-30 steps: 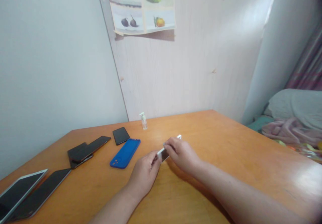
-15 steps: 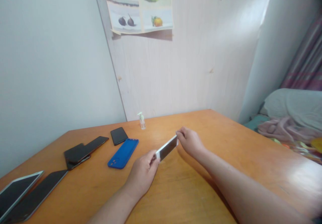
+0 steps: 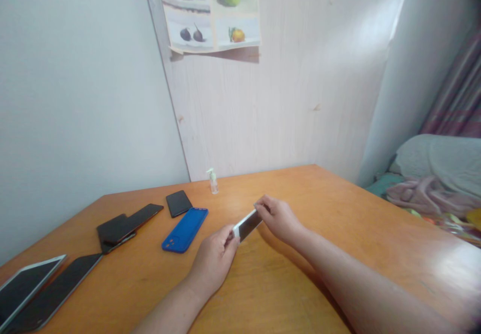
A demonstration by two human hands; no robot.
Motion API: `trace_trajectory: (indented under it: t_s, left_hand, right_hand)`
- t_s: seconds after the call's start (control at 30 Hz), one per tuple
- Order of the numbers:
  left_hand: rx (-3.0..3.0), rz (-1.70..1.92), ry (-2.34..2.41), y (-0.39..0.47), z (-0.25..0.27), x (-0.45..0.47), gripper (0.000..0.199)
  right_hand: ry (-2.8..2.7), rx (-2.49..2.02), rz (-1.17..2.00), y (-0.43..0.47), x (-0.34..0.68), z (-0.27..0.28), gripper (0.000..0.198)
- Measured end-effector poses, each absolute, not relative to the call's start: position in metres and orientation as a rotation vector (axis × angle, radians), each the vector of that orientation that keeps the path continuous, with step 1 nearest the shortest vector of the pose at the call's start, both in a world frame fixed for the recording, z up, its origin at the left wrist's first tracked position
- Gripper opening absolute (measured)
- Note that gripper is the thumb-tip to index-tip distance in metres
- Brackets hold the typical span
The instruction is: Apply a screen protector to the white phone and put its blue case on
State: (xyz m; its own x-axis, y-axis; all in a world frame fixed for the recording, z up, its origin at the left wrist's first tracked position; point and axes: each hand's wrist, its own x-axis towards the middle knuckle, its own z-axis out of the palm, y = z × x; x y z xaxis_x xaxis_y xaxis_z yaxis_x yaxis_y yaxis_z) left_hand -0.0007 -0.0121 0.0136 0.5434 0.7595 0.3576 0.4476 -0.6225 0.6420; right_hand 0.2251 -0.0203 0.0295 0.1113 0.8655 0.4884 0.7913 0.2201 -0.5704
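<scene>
Our right hand point(image 3: 278, 219) slid in over the white phone point(image 3: 248, 228) at its far end — we can't tell its grip. Our left hand point(image 3: 215, 254) holds the near end, long side slanting away right.

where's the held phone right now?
Head view, just right of centre: the white-edged phone is in the left hand, far end at the right hand, with the blue phone case to its left.

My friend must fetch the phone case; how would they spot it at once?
On the wooden table, look just left of the left hand. The phone case lies there, its far end by a black phone. Unlike its dark neighbours, it is bright blue.
</scene>
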Motion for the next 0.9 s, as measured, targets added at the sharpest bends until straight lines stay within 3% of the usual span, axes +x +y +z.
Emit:
trace_trajectory:
  t_s: [0.3,0.53,0.77,0.9]
  left_hand:
    - [2.301,0.874,0.977,-0.012,0.013,-0.001,0.018]
    - [2.307,0.865,0.940,-0.012,0.013,-0.001,0.019]
    - [2.308,0.863,0.979,-0.013,0.014,0.000,0.014]
    - [2.298,0.856,0.966,-0.012,0.013,0.000,0.016]
  right_hand:
    - [-1.557,-1.675,0.084,-0.017,0.236,0.032,0.020]
    - [-1.869,-1.348,0.257,-0.039,0.191,0.033,0.019]
    - [-1.620,-1.607,0.134,-0.021,0.226,0.032,0.020]
    - [-1.761,-1.424,0.200,-0.034,0.199,0.030,0.019]
